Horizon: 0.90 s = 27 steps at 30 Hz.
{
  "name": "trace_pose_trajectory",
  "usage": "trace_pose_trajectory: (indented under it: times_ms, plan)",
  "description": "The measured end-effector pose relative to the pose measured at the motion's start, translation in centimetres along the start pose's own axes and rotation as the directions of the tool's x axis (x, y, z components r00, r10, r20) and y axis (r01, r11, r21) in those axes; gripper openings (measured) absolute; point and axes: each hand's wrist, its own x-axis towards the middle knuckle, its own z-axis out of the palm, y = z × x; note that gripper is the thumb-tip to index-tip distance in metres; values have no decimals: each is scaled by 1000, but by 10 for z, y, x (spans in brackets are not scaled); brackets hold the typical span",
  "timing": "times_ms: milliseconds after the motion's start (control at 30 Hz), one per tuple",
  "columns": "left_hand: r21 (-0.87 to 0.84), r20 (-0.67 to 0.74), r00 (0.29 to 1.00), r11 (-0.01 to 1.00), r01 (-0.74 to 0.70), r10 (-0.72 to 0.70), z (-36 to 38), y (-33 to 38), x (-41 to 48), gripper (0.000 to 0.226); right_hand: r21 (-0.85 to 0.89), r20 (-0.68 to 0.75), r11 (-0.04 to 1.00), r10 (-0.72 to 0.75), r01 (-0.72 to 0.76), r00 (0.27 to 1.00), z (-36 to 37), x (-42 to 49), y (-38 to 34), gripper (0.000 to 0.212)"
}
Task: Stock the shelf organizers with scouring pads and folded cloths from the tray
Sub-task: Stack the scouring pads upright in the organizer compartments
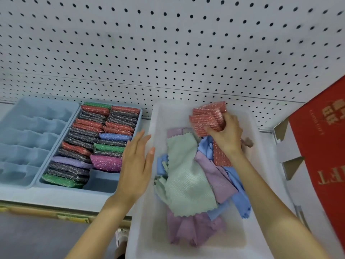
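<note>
Head view: red box [323, 146] lettered "FT"; right hand [226, 132] grips scouring pads [204, 118].

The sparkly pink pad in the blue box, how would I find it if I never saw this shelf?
Under the white pegboard wall, find the right-hand blue organizer, packed with scouring pads. In its right row, the pink pad is nearest you, just behind an empty slot. It is the only bright pink one.

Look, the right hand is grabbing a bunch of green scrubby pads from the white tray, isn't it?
Almost: the pads are red, not green. The head view shows the right hand gripping a bunch of red scouring pads in the white tray.
</note>
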Motion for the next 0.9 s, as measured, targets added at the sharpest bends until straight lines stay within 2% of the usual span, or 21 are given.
trace_pose_trajectory:
  times_ms: [33, 67, 133, 167, 200, 233, 300, 367, 433, 500, 567, 600, 633, 700, 800, 900]
  plan:
    - [-16, -26, 999, 1000, -19, 18, -2, 7, -1, 56, 137, -36, 990, 33, -28, 999, -9, -5, -8, 46]
    - [-90, -29, 1000, 996, -4, 1, -5, 17, 0, 58, 343, -7, 935, 96, -88, 995, -20, -13, -19, 43]
    - [-328, 25, 996, 940, 93, -90, -7, 44, 6, 66, 695, 229, 675, 118, -247, 966, -38, -34, -38, 39]
    - [-453, 89, 985, 875, 170, -145, -6, 56, 10, 72, 745, 335, 585, 85, -319, 938, -42, -47, -43, 40]
    - [-556, 180, 966, 791, 254, -184, -6, 67, 15, 77, 748, 407, 559, 37, -357, 913, -43, -60, -48, 40]
    - [-624, 279, 939, 705, 338, -203, -4, 75, 18, 77, 745, 444, 560, -11, -362, 896, -44, -74, -52, 40]
    - [-674, 409, 885, 581, 457, -221, 0, 84, 21, 58, 744, 475, 565, -72, -357, 877, -42, -96, -57, 43]
    - [-682, 408, 875, 550, 482, -261, 1, 86, 16, 36, 717, 486, 599, -64, -356, 872, -41, -103, -56, 37]
    - [-705, 370, 868, 508, 494, -330, -1, 81, 12, 34, 659, 427, 675, 29, -333, 904, -43, -94, -44, 31]
    - [-739, 324, 853, 454, 498, -409, -9, 70, 9, 41, 549, 262, 786, 162, -285, 951, -40, -76, -16, 20]
    - [-777, 258, 838, 413, 476, -481, -20, 60, 5, 44, 208, 69, 965, 147, -158, 987, -28, -64, 19, 8]
    - [-794, 225, 832, 399, 458, -508, -25, 56, 3, 47, 0, 12, 994, 109, -109, 994, -19, -62, 31, 10]
    - [-810, 198, 826, 385, 441, -528, -29, 54, 0, 50, -163, -15, 984, 69, -71, 997, -8, -63, 41, 18]
    - [-829, 158, 819, 377, 414, -552, -36, 52, -5, 48, -318, -64, 946, 44, -63, 997, 7, -66, 43, 33]
    - [-828, 102, 803, 397, 395, -587, -41, 45, -9, 29, -330, -98, 934, 110, -137, 989, 10, -58, 33, 49]
    - [-846, 44, 784, 393, 359, -619, -49, 35, -12, 19, -173, -75, 961, 205, -215, 976, 7, -44, 36, 66]
